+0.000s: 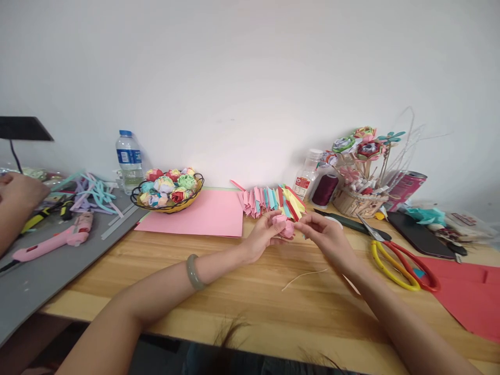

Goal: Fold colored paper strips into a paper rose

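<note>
In the head view a pink paper flower (284, 225) is held over the wooden table between both my hands. My left hand (262, 237), below a green bangle (195, 272), is closed around its left side. My right hand (323, 233) pinches at the flower's right edge; what lies between those fingertips is too small to make out. Just behind the hands lies a row of folded paper strips (260, 201) in pink, blue, red and yellow. A thin pale string (302, 278) rests on the table in front.
Left stand a basket of paper flowers (167, 210) on pink paper (219, 216), a water bottle (130, 161) and a pink glue gun (50, 245) near another person's hand (23, 190). Right lie scissors (402, 260), a phone (420, 234), red paper (469, 291), a thread spool (325, 190) and a flower pot (357, 202).
</note>
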A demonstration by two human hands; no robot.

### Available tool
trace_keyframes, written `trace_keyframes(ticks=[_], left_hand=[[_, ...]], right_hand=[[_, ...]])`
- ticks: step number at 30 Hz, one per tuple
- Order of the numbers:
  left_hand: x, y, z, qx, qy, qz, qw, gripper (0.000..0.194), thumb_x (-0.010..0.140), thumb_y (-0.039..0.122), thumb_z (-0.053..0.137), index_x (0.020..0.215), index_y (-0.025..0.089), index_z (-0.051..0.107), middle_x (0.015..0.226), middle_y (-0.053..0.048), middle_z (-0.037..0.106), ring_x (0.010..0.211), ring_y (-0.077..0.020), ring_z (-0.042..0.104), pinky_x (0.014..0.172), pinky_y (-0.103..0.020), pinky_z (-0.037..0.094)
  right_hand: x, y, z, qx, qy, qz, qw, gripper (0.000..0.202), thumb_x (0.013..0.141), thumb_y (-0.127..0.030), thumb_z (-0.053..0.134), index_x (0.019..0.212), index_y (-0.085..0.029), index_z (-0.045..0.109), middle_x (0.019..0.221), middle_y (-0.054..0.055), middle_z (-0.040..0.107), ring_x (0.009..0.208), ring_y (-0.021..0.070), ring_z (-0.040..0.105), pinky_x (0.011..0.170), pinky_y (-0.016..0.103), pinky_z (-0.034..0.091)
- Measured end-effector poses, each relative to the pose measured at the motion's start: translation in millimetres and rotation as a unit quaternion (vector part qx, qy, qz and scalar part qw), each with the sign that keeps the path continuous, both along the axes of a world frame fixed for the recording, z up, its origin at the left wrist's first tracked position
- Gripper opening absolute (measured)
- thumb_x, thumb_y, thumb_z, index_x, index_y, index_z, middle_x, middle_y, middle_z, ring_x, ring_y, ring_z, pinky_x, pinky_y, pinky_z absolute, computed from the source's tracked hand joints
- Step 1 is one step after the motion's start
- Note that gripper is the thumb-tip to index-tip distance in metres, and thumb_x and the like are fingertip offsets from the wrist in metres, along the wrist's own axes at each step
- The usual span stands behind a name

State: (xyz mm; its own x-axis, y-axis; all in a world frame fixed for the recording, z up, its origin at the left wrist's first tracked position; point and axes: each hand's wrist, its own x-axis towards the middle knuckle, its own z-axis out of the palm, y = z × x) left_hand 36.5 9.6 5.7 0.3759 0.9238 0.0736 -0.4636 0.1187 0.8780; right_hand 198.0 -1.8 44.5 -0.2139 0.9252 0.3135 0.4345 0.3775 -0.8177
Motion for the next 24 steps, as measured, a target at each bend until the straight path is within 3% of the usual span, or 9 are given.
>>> trace_keyframes(ticks=[3,6,8,13,20,24], left_hand=[[1,-2,0.6,0.002,0.016,-0.004,1.000,0.050,0.068,0.033,0.066,0.110,0.018,0.045,0.090,-0.004,0.056,0.069,-0.0109,0.060,0.062,-0.024,0.049],[3,-3,0.4,0.010,0.040,0.005,0.999,0.047,0.069,0.034,0.065,0.109,0.019,0.046,0.091,-0.004,0.056,0.075,-0.0126,0.060,0.064,-0.026,0.049],[3,-4,0.2,0.011,0.053,0.021,0.998,0.045,0.068,0.036,0.065,0.107,0.019,0.048,0.094,-0.005,0.055,0.078,-0.0136,0.059,0.065,-0.026,0.049],[4,-4,0.9,0.003,0.049,0.046,0.998,0.043,0.067,0.037,0.066,0.102,0.018,0.050,0.100,-0.006,0.052,0.083,-0.0141,0.055,0.066,-0.026,0.049],[5,-6,1.6,0.016,0.039,0.036,0.998,0.043,0.067,0.036,0.066,0.101,0.018,0.049,0.096,-0.005,0.053,0.085,-0.0141,0.055,0.069,-0.027,0.049],[5,-7,1.7,0.020,0.055,0.045,0.997,0.043,0.068,0.037,0.065,0.102,0.018,0.047,0.099,-0.006,0.054,0.087,-0.0149,0.055,0.072,-0.029,0.049]], right_hand=[[-1,3,-6.6,0.002,-0.025,0.021,0.999,0.034,0.068,-0.050,0.062,0.071,-0.016,0.058,0.069,0.003,0.061,0.062,0.0142,0.053,0.056,0.025,0.041],[-1,3,-9.3,0.043,-0.069,0.007,0.997,0.032,0.074,-0.048,0.056,0.071,-0.016,0.060,0.068,0.004,0.062,0.061,0.0145,0.053,0.056,0.025,0.041],[-2,0,-9.3,0.111,-0.120,-0.018,0.986,0.028,0.079,-0.042,0.052,0.070,-0.017,0.061,0.066,0.004,0.061,0.059,0.0137,0.052,0.054,0.025,0.039],[-4,-7,-11.4,0.289,-0.209,-0.101,0.929,0.019,0.082,-0.028,0.047,0.075,-0.018,0.061,0.070,0.004,0.059,0.058,0.0126,0.052,0.053,0.025,0.039],[-5,-6,-14.7,0.274,-0.246,-0.079,0.926,0.020,0.082,-0.028,0.046,0.075,-0.018,0.062,0.073,0.005,0.060,0.058,0.0113,0.054,0.051,0.022,0.039],[-5,-6,-17.0,0.322,-0.294,-0.116,0.892,0.020,0.081,-0.026,0.046,0.072,-0.018,0.062,0.070,0.004,0.062,0.057,0.0115,0.055,0.052,0.023,0.037]])
